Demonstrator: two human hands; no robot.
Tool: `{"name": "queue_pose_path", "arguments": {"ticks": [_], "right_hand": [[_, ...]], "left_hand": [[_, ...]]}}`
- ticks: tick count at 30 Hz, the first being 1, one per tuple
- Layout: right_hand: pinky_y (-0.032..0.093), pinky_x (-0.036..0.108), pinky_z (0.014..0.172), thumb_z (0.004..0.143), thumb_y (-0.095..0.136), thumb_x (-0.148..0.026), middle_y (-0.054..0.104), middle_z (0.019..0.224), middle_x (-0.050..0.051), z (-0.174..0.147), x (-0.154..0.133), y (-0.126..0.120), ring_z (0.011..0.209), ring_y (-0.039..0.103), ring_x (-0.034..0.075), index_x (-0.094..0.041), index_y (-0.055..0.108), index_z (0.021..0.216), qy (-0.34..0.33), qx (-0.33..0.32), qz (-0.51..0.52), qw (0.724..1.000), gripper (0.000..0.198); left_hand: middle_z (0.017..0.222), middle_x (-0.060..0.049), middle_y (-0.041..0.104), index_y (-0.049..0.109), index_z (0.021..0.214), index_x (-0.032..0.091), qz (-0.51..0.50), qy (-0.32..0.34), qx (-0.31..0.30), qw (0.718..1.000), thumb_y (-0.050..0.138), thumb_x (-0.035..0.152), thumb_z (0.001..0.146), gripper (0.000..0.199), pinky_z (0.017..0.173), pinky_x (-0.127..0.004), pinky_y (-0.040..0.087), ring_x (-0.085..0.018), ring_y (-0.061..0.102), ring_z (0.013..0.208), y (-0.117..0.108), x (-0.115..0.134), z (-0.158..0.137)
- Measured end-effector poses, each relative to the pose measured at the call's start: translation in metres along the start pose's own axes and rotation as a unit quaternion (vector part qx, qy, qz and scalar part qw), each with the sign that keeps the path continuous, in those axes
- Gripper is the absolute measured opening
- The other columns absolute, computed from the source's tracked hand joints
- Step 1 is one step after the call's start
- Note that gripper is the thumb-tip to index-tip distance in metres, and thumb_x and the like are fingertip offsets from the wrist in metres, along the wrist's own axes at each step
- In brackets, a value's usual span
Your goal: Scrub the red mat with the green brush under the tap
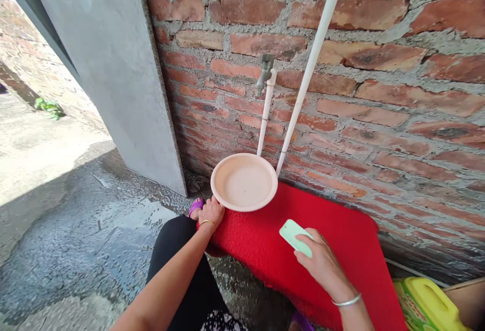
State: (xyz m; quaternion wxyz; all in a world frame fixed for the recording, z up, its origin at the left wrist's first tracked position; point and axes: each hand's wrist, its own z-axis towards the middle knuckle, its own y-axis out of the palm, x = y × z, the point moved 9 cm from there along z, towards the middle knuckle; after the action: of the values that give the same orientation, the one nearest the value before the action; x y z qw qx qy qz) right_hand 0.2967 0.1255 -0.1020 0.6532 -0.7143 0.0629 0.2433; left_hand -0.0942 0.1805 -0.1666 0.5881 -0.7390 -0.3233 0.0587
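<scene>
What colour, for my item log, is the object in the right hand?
The held object is pale mint green; best seen in the head view.

1. Basin on cloth, far L end.
2. Tap w/ pipe behind basin.
3. Slab L of basin, by wall.
4. Flat item in R hand, over cloth, nr basin.
5. Jug R of cloth.
</scene>
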Motion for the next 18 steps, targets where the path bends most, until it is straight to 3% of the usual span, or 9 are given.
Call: {"name": "queue_pose_path", "arguments": {"ticks": [3, 5, 7, 9, 13, 18], "right_hand": [[0.049, 0.037, 0.112, 0.086, 0.063, -0.024, 0.068, 0.131, 0.012, 0.037, -0.069, 0.033, 0.122, 0.066, 0.027, -0.023, 0.080, 0.121, -0.059, -0.071, -0.009, 0.996, 0.039], [0.049, 0.037, 0.109, 0.086, 0.067, -0.023, 0.068, 0.125, 0.011, 0.054, -0.097, 0.049, 0.119, 0.065, 0.027, -0.023, 0.080, 0.120, -0.085, -0.108, -0.020, 0.990, 0.037], [0.049, 0.037, 0.108, 0.086, 0.069, -0.023, 0.068, 0.122, 0.010, 0.064, -0.108, 0.058, 0.118, 0.065, 0.027, -0.024, 0.081, 0.119, -0.096, -0.132, -0.029, 0.986, 0.035], [0.049, 0.038, 0.107, 0.084, 0.070, -0.021, 0.068, 0.123, 0.010, 0.068, -0.100, 0.058, 0.119, 0.065, 0.027, -0.024, 0.081, 0.118, -0.093, -0.144, -0.030, 0.985, 0.036], [0.050, 0.039, 0.107, 0.078, 0.067, -0.021, 0.069, 0.128, 0.010, 0.054, -0.029, 0.030, 0.119, 0.067, 0.028, -0.025, 0.082, 0.115, -0.037, -0.116, -0.011, 0.993, 0.040], [0.056, 0.042, 0.102, 0.069, 0.063, -0.039, 0.073, 0.128, 0.012, -0.009, 0.127, -0.031, 0.113, 0.074, 0.032, -0.028, 0.083, 0.105, 0.105, -0.040, 0.014, 0.994, 0.043]], "left_hand": [[0.142, -0.022, 0.066, 0.059, 0.143, 0.017, -0.001, 0.001, -0.006, 1.000, 0.028, 0.039, 0.109, 0.052, 0.108, -0.051, 0.048, -0.036, 0.066, 0.133, 0.000, 0.000, 0.000], [0.142, -0.022, 0.067, 0.059, 0.144, 0.017, -0.002, 0.002, -0.007, 1.000, 0.028, 0.039, 0.109, 0.052, 0.108, -0.051, 0.048, -0.036, 0.066, 0.133, -0.001, 0.000, 0.000], [0.141, -0.022, 0.067, 0.059, 0.144, 0.017, -0.002, 0.004, -0.004, 1.000, 0.030, 0.039, 0.108, 0.051, 0.108, -0.051, 0.048, -0.037, 0.066, 0.133, -0.001, 0.000, 0.000], [0.141, -0.022, 0.067, 0.060, 0.143, 0.017, -0.001, 0.005, 0.000, 1.000, 0.031, 0.039, 0.108, 0.051, 0.106, -0.051, 0.049, -0.036, 0.067, 0.132, -0.001, -0.001, 0.001], [0.141, -0.023, 0.067, 0.060, 0.145, 0.016, 0.002, 0.011, 0.000, 1.000, 0.031, 0.038, 0.108, 0.053, 0.104, -0.050, 0.050, -0.037, 0.067, 0.131, 0.001, -0.001, 0.002], [0.142, -0.023, 0.067, 0.061, 0.145, 0.017, -0.007, 0.005, 0.006, 1.000, 0.033, 0.040, 0.108, 0.053, 0.105, -0.050, 0.050, -0.036, 0.068, 0.130, 0.003, -0.004, 0.006]]}}
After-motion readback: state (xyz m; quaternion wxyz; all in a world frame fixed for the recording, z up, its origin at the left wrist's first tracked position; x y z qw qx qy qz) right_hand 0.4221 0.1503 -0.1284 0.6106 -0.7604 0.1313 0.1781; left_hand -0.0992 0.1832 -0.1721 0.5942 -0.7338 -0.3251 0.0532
